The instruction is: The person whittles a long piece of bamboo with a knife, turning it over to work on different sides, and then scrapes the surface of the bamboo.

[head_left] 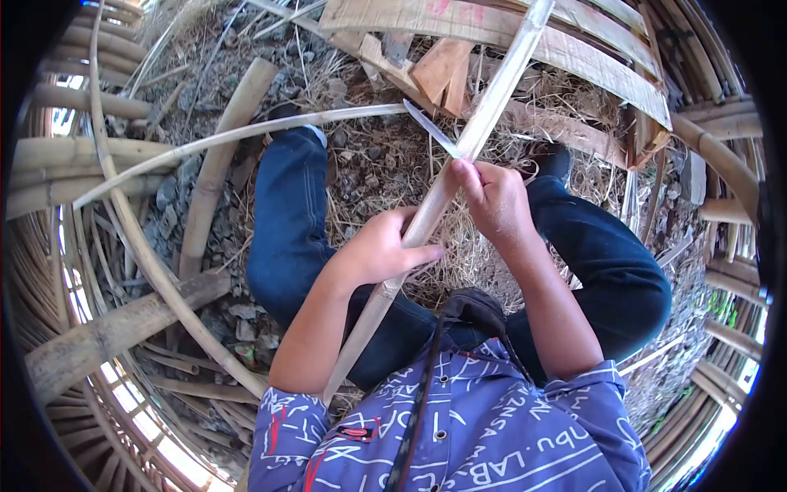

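Observation:
A long, pale bamboo strip (502,80) slants from my left forearm up to the top of the view, passing between my knees. My left hand (381,246) is wrapped round its lower part, thumb across the front and fingers partly hidden. Higher up, my right hand (496,201) is closed on a knife (430,128). The blade points up and left, its near end against the strip, while the handle is hidden in my fist. My right thumb lies at the strip's edge beside the blade. Just past the knife tip is the end of a thin curved bamboo strip (246,131).
A slatted wooden crate (590,61) stands at the upper right, near wooden blocks (443,74). Thick bamboo poles (123,332) and a long bent strip (156,279) lie on the left. Shavings (459,262) and stones cover the ground between my legs. Bamboo walls surround me.

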### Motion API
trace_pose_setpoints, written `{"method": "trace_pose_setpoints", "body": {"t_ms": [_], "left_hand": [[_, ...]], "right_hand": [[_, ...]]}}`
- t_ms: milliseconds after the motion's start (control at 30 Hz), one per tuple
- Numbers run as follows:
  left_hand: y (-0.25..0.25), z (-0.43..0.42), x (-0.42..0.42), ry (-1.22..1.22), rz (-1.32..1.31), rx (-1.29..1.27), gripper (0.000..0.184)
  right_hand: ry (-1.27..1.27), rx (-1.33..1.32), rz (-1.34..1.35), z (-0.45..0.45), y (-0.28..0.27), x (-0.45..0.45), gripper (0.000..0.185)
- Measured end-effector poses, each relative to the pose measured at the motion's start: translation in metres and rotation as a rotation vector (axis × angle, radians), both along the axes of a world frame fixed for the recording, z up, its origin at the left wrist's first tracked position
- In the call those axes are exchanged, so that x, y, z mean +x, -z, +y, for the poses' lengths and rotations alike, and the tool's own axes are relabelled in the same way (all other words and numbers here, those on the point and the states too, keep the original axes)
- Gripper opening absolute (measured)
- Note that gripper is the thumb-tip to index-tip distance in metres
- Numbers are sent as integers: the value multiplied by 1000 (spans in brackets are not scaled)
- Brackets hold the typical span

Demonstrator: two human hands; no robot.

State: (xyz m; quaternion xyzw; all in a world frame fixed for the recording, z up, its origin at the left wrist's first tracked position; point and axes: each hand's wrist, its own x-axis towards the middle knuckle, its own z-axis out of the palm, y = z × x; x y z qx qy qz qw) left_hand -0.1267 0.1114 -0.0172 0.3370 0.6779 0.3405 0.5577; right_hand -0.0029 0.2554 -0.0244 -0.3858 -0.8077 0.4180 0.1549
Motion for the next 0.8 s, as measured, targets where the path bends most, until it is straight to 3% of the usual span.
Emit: {"method": "trace_pose_setpoints", "body": {"t_ms": [67,167,467,667,800], "left_hand": [[-5,-9,-6,37,6,34,35],[-7,-21,-14,257,-6,-254,35],[2,-17,-4,258,-182,-124,33],[4,-22,-1,261,-210,-122,33],[10,-19,-6,311,-215,-125,34]], "right_hand": [[13,-10,-57,-1,-3,1,44],[38,-19,-1,-5,-6,1,43],[-159,257,-110,-33,-15,13,44],[63,273,-165,22,-6,8,52],[80,290,-204,35,-14,12,52]]}}
